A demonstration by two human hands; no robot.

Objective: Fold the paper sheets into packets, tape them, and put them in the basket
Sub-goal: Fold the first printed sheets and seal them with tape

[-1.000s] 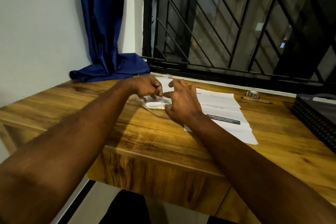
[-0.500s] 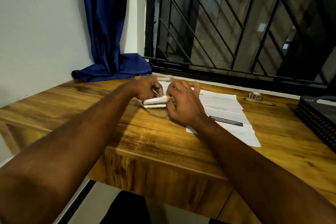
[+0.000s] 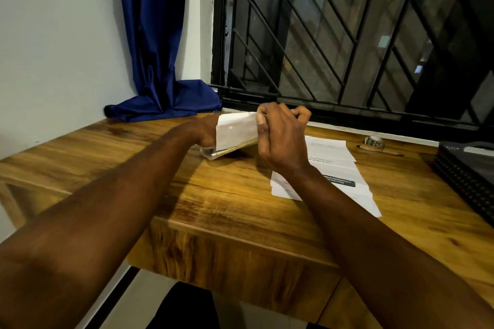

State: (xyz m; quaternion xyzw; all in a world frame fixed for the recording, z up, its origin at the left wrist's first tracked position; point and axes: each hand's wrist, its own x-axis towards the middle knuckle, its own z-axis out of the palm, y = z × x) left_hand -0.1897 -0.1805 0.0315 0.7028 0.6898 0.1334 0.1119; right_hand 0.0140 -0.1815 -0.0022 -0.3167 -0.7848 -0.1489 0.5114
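Note:
A folded white paper packet (image 3: 235, 131) stands raised off the wooden table (image 3: 213, 195), held between both hands. My left hand (image 3: 204, 132) grips its left end, and the packet hides most of that hand's fingers. My right hand (image 3: 280, 139) pinches the packet's right edge with thumb and curled fingers. Beneath the packet, a yellowish layer and a clear plastic edge (image 3: 213, 153) show. Several flat printed paper sheets (image 3: 339, 165) lie on the table to the right, partly under my right forearm. A tape roll (image 3: 374, 141) sits near the window. The dark perforated basket (image 3: 467, 176) stands at the far right.
A blue curtain (image 3: 157, 61) hangs in the back left corner and pools on the table. A black window grille (image 3: 347, 35) runs along the table's far side. A thin brown stick-like object (image 3: 379, 149) lies by the tape roll. The table's front edge is close to me.
Both hands have lifted the folded packet from the table and tipped it upright, so its broad white face now shows. The camera has moved closer.

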